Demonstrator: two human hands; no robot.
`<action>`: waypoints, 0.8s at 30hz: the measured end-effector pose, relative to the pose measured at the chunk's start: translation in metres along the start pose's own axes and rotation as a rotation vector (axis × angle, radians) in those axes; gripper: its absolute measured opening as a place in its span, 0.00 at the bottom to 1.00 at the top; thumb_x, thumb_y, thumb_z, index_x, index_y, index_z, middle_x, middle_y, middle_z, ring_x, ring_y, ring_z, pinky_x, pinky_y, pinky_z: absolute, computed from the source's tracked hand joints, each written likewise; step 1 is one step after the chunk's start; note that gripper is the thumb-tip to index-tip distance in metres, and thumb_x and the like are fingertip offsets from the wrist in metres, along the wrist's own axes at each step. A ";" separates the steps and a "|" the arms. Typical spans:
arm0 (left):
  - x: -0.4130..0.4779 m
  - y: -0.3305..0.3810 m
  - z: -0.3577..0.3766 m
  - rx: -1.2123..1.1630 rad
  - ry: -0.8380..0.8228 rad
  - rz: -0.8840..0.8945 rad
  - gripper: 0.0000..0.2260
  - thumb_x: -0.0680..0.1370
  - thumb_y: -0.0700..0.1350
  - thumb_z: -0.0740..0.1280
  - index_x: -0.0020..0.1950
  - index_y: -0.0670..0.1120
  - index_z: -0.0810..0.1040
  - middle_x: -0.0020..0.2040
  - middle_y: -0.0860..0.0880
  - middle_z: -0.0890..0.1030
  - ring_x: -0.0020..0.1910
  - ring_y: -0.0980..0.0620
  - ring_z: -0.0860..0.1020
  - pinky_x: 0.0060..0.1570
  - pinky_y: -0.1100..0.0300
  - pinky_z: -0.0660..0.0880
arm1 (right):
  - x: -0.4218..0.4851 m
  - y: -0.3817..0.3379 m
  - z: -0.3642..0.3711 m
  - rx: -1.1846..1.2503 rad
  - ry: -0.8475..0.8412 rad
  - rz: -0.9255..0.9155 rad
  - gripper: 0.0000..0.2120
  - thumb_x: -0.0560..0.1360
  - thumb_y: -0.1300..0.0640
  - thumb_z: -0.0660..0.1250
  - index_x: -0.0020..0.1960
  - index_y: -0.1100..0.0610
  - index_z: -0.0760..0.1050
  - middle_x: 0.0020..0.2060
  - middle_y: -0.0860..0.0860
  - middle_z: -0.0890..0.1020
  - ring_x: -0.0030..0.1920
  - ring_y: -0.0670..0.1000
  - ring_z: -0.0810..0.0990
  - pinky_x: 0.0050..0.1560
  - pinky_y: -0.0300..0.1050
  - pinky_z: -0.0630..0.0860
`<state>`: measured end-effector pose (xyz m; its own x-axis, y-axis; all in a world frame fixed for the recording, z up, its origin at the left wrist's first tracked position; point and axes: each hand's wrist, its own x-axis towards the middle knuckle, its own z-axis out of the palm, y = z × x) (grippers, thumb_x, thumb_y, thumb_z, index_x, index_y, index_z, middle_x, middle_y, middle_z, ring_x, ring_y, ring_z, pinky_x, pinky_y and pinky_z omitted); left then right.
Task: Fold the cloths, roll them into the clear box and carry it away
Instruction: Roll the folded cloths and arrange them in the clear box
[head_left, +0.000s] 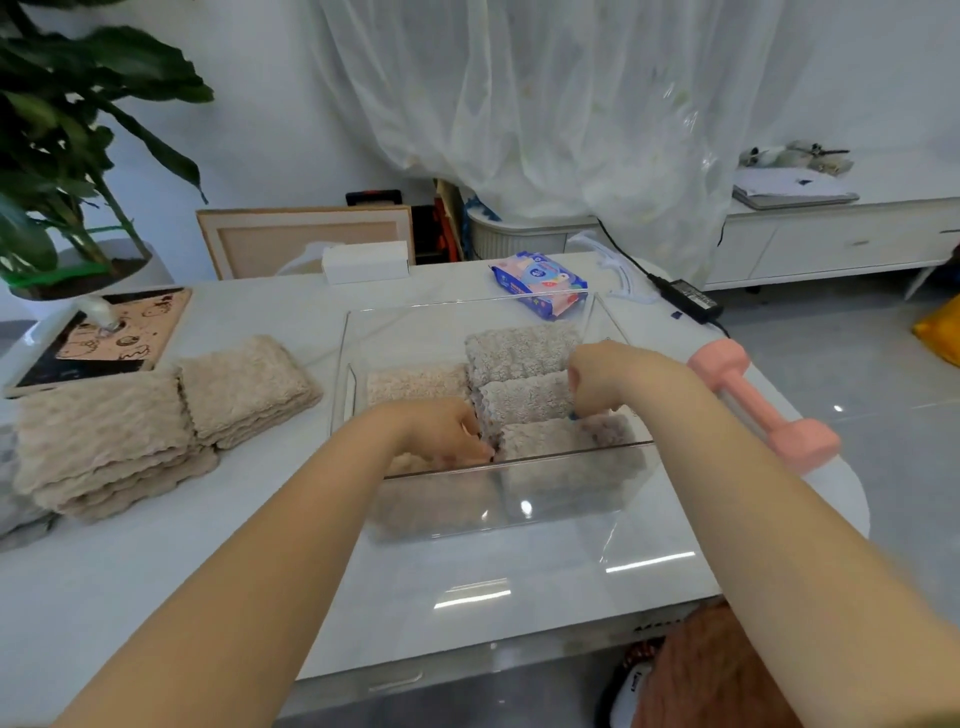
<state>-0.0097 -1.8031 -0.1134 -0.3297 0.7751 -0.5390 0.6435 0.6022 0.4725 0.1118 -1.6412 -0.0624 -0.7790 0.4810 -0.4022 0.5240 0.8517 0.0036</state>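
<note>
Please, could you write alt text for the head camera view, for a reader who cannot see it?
Inside a clear plastic box on a white table, the left-hand grip and right-hand grip hold a beige fluffy rolled cloth among other rolls. Two stacks of folded beige cloths wait to the left; a pink dumbbell lies to the right.

Clear box (467, 317) stood open-topped with both hands reaching inside. Fluffy beige rolled cloths lay in it: front roll (545, 436) between left hand (447, 431) and right hand (602, 374), middle roll (524, 397) just behind it, back roll (519, 351) beyond that, paler roll (415, 384) beyond left hand. Near stack (98, 441) and far stack (244, 389) of folded cloths lay flat outside, well left of left hand.
</note>
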 end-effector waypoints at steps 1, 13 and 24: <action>-0.011 -0.006 -0.006 -0.001 0.068 -0.013 0.18 0.79 0.54 0.64 0.64 0.44 0.74 0.57 0.46 0.79 0.54 0.46 0.79 0.53 0.55 0.74 | 0.002 -0.006 -0.005 0.006 0.041 -0.022 0.05 0.73 0.59 0.67 0.47 0.56 0.72 0.43 0.53 0.76 0.45 0.54 0.75 0.43 0.44 0.73; -0.136 -0.167 -0.019 -0.096 1.186 0.002 0.12 0.79 0.35 0.59 0.59 0.43 0.77 0.60 0.47 0.72 0.58 0.50 0.73 0.55 0.60 0.69 | 0.025 -0.222 -0.008 0.187 0.542 -0.416 0.04 0.77 0.52 0.62 0.45 0.51 0.72 0.42 0.48 0.76 0.44 0.52 0.73 0.41 0.46 0.71; -0.208 -0.351 -0.003 -0.344 1.150 -0.752 0.16 0.76 0.36 0.60 0.63 0.41 0.74 0.67 0.40 0.66 0.63 0.39 0.69 0.60 0.50 0.69 | 0.051 -0.418 0.038 0.287 0.228 -0.646 0.03 0.74 0.56 0.64 0.41 0.51 0.73 0.41 0.49 0.78 0.46 0.53 0.77 0.40 0.44 0.71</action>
<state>-0.1685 -2.1750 -0.1650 -0.9909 -0.1262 0.0471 -0.0778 0.8214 0.5650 -0.1342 -1.9805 -0.1190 -0.9983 -0.0392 -0.0428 -0.0175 0.9068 -0.4212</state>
